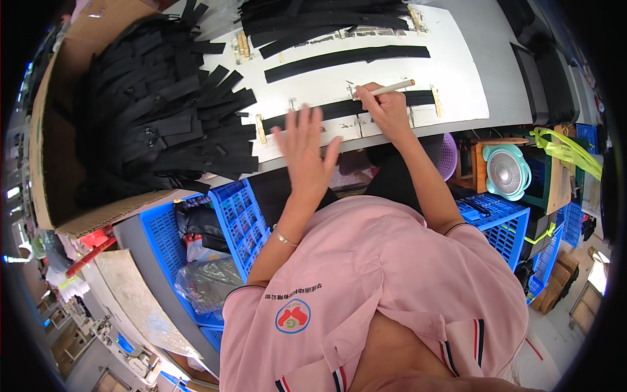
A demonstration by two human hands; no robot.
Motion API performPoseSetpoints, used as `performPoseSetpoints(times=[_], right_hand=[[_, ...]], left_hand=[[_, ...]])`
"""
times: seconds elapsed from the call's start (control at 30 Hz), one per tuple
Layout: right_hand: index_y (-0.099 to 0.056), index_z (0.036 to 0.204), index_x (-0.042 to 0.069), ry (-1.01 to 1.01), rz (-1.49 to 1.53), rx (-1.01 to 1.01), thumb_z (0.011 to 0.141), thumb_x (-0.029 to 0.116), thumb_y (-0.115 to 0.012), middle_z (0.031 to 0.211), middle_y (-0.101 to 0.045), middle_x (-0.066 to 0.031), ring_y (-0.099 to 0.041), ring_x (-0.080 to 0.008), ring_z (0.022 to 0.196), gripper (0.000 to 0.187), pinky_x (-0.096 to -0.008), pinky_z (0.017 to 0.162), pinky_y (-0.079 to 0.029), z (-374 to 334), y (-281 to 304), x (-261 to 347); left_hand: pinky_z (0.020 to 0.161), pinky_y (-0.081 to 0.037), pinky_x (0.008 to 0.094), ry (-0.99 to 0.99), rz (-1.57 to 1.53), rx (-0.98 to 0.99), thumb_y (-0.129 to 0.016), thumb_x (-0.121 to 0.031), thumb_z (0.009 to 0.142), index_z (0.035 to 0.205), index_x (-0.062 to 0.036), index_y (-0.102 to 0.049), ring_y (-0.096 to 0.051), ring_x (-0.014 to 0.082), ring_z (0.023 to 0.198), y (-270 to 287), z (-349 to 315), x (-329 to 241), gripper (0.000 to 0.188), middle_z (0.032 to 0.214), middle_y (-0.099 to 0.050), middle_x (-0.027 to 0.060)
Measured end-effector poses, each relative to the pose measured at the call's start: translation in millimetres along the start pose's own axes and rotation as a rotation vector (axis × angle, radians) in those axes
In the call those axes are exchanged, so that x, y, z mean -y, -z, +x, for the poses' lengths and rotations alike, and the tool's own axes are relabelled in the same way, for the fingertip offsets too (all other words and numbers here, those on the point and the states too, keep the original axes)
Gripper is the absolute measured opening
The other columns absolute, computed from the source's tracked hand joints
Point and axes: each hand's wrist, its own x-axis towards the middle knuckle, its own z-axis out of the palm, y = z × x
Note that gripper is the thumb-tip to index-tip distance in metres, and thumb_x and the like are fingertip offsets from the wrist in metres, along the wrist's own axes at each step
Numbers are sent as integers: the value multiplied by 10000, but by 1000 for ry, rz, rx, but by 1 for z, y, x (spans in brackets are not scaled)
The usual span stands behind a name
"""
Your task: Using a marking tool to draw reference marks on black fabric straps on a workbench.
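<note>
A white pen (pixel 394 87) is held in my right hand (pixel 386 112), its fingers closed round the shaft over a black fabric strip (pixel 339 110). That strip lies lengthwise on a white marked board (pixel 457 72), between small tan blocks (pixel 261 129) at its ends. My left hand (pixel 305 151) has its fingers spread and holds nothing; it is over the strip's left part, and I cannot tell whether it touches. Farther back, a second black strip (pixel 349 62) lies slanted on the board. A pile of black strips (pixel 320 16) covers the board's far edge.
At the left, a cardboard box (pixel 40 157) overflows with black strips (pixel 150 117). Below the table stand blue plastic crates (pixel 238 222) on the left and another blue crate (pixel 493 219) on the right. A turquoise fan (pixel 507 171) and a purple basket (pixel 447 157) sit at the right.
</note>
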Motion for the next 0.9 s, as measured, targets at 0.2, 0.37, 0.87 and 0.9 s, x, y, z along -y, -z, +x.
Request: performPoseSetpoints(times=[0.2,0.37,0.87,0.9], right_hand=[[-770,944,12,20,36,-15,1002,211,-663,640,-625,0,-535,-41,593,233,-231,519,-397,-1,-2,1],[-767,885,4,-19,78,59,996,219,-669,612,-621,-13,-539,-48,575,262,-236,512,-399,-4,6,-1],[-744,818,-21,-91,348,-52,943,123,-610,743,-715,-58,-613,-100,613,233,-267,591,-485,-12,46,4],[-746,841,-7,-71,344,-94,967,109,-590,817,-717,-37,-585,-67,663,231,-226,662,-480,-12,62,-8]], left_hand=[[1198,-206,565,-135,-137,48,-697,-271,938,1360,-40,-618,-488,326,1336,-21,14,-20,487,1431,-560,132],[1189,-220,558,-145,-132,30,-694,-253,936,1318,-34,-651,-496,321,1323,-23,15,-20,442,1399,-585,129],[1196,-210,553,-161,-104,31,-695,-231,934,1330,-50,-646,-490,316,1341,-24,14,-22,438,1416,-583,130],[1197,-209,552,-161,-101,29,-696,-229,934,1329,-48,-645,-489,319,1342,-23,14,-23,437,1421,-579,129]])
